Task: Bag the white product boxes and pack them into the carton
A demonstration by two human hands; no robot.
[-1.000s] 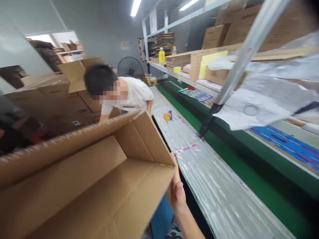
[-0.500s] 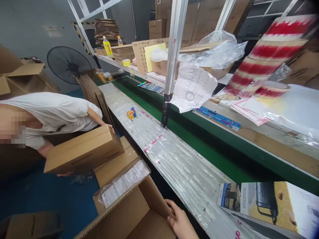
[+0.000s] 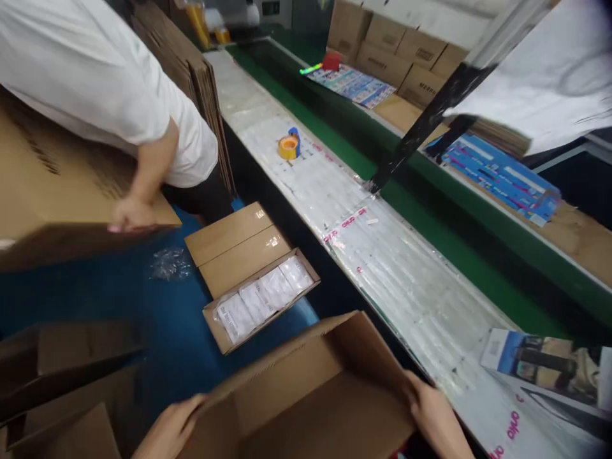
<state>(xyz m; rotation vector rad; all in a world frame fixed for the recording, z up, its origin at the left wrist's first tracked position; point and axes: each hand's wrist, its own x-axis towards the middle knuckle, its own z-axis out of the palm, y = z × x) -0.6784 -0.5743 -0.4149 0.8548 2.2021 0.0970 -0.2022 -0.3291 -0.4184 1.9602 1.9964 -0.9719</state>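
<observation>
The box (image 3: 306,395) is plain brown cardboard. The floor (image 3: 95,299) is deep blue. The belt (image 3: 430,236) is green, beside a table (image 3: 406,280) under shiny clear film with pink lettering. The tape (image 3: 288,146) is yellow with a blue holder. A co-worker's shirt (image 3: 95,76) is white.

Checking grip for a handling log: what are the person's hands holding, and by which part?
Both hold the open brown cardboard box: left hand at its left edge, right hand at its right flap.

A tape roll (image 3: 288,146) lies on the plastic-covered bench (image 3: 406,280); 1 open tray of packets (image 3: 261,298) sits below.
</observation>
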